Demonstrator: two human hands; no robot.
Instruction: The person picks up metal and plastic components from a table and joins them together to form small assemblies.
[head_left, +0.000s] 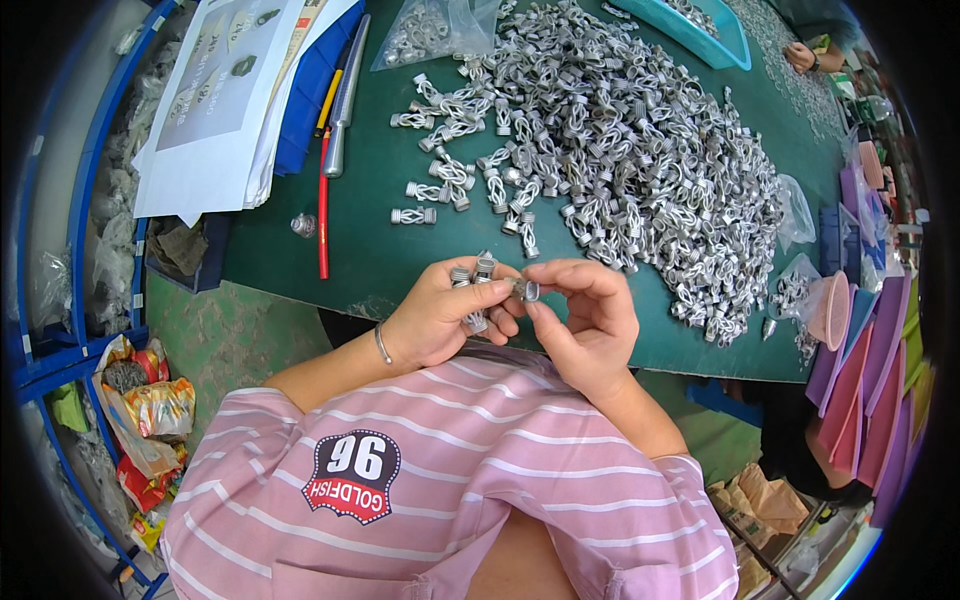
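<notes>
Both my hands meet just above the near edge of the green table [285,245]. My left hand [432,318] is closed around several small silver-grey metal parts [462,278], each with a ridged cap and a looped wire-like body. At its thumb and fingertips sits another small metal piece [528,291] with a ring-like end. The thumb and forefinger of my right hand [592,325] pinch that piece from the other side; exact contact is partly hidden. Beyond the hands spreads a large heap of similar metal parts [650,140], with some lying loose at its left.
A turquoise tray [735,45] and a clear bag of metal parts [425,35] stand at the back. To the left lie a red pen [323,220], a metal tool [343,120] and paper sheets [205,100]. Coloured bins [870,390] line the right; another person's hand [800,57] shows far right.
</notes>
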